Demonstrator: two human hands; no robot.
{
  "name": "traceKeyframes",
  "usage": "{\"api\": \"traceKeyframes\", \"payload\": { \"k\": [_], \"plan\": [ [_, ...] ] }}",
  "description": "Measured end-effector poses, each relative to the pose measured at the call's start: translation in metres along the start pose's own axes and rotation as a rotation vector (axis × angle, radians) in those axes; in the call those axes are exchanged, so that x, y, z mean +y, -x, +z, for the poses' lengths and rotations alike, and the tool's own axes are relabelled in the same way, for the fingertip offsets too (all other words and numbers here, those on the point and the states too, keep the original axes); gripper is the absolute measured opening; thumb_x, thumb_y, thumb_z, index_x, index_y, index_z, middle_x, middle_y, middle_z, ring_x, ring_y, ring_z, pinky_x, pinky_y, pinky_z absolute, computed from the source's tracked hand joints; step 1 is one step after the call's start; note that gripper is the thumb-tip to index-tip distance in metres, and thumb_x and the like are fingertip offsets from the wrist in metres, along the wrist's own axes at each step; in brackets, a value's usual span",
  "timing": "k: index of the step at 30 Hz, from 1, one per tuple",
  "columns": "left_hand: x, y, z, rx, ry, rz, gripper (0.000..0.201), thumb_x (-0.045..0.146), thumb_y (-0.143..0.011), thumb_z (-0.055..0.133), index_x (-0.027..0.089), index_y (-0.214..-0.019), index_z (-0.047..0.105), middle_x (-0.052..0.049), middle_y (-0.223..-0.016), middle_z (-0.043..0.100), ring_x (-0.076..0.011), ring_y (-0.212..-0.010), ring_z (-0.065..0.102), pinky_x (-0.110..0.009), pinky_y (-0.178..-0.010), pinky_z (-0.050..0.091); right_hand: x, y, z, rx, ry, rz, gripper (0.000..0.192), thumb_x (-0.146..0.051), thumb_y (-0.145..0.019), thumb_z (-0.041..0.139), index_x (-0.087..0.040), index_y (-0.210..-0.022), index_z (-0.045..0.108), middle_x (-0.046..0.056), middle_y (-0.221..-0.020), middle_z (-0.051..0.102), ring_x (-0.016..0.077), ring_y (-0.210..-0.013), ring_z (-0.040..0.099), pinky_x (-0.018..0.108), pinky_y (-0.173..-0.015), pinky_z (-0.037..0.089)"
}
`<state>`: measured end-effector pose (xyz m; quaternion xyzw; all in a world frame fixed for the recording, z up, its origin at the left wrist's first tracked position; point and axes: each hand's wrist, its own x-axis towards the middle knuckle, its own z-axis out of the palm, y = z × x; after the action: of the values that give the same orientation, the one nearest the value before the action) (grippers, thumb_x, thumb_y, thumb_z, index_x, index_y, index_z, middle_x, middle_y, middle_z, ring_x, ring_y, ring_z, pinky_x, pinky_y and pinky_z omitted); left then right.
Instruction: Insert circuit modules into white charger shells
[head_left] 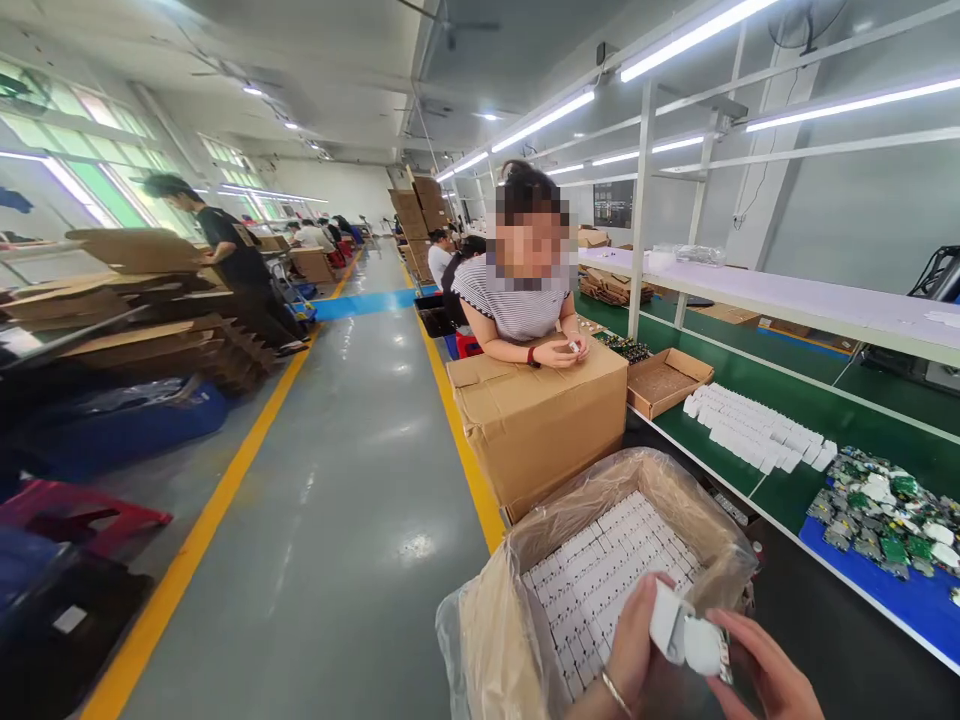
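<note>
a green workbench (757, 395) lines the right of a grey-floored factory hall; at bottom right, left hand (634, 635) and right hand (765, 675) clamp a white casing (686, 630) above a bag-lined carton (525, 590), a co-worker (525, 290) leaning on a sealed box (536, 420) behind.

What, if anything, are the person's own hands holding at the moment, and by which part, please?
Both hands hold a small white plastic casing above the lined carton: the left hand grips its left end, and the right hand grips its right side.

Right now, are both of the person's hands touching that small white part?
Touching. The head view shows the left hand gripping the white part from one side, and the right hand's fingers pressed against its other edge.
</note>
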<state>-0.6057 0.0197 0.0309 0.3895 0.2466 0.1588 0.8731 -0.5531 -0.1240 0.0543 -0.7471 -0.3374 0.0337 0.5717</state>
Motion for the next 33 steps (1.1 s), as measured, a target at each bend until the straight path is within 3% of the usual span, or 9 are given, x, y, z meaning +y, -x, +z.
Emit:
{"api": "traceKeyframes", "payload": {
  "k": [3,6,11,20,30,33],
  "plan": [
    [0.038,0.002,0.006,0.025,-0.017,0.081,0.060,0.073,-0.063,0.057,0.019,-0.090,0.058,0.004,-0.059,0.047,-0.0089,-0.050,0.042,-0.020,-0.043,0.026,-0.031,-0.024,0.004,-0.064,0.070,-0.208,0.034,-0.023,-0.075,0.066,-0.021,-0.109,0.066,0.011,-0.109,0.067,0.0229,-0.101,0.064,0.027,-0.080,0.057],
    [0.067,-0.002,0.013,-0.025,0.053,0.131,0.058,0.070,-0.065,0.059,0.018,-0.092,0.057,0.005,-0.058,0.048,-0.0079,-0.048,0.042,-0.018,-0.040,0.026,-0.052,-0.047,0.010,-0.064,0.020,-0.380,0.037,-0.015,-0.078,0.062,-0.023,-0.114,0.061,0.011,-0.114,0.064,0.0228,-0.104,0.062,0.031,-0.082,0.058],
    [0.094,0.001,0.018,-0.025,0.176,0.217,0.051,0.062,-0.066,0.064,0.016,-0.088,0.059,0.004,-0.061,0.051,-0.0076,-0.051,0.046,-0.019,-0.045,0.034,-0.073,-0.062,0.021,-0.105,0.066,-0.495,0.046,-0.011,-0.079,0.060,-0.024,-0.123,0.055,0.008,-0.114,0.064,0.0217,-0.104,0.062,0.032,-0.083,0.058],
    [0.101,0.005,0.011,-0.049,0.193,0.223,0.050,0.062,-0.070,0.061,0.017,-0.090,0.059,0.004,-0.063,0.053,-0.0074,-0.052,0.048,-0.019,-0.048,0.037,-0.080,-0.061,0.038,-0.015,0.191,-0.756,0.062,-0.005,-0.078,0.061,-0.027,-0.133,0.044,0.007,-0.116,0.064,0.0210,-0.106,0.062,0.034,-0.087,0.057],
    [0.104,0.007,0.014,-0.068,0.139,0.161,0.050,0.062,-0.068,0.063,0.016,-0.089,0.060,0.004,-0.059,0.051,-0.0060,-0.045,0.043,-0.017,-0.039,0.025,-0.079,-0.065,0.037,0.043,0.253,-0.751,0.060,-0.007,-0.079,0.062,-0.026,-0.132,0.046,0.007,-0.114,0.066,0.0205,-0.103,0.064,0.033,-0.086,0.058],
    [0.105,0.008,0.015,-0.063,0.141,0.165,0.049,0.061,-0.069,0.063,0.016,-0.090,0.061,0.002,-0.062,0.054,-0.0079,-0.049,0.047,-0.017,-0.041,0.028,-0.076,-0.066,0.036,0.041,0.203,-0.745,0.058,-0.008,-0.078,0.063,-0.027,-0.131,0.048,0.007,-0.113,0.067,0.0216,-0.102,0.064,0.034,-0.085,0.058]
  ]
}}
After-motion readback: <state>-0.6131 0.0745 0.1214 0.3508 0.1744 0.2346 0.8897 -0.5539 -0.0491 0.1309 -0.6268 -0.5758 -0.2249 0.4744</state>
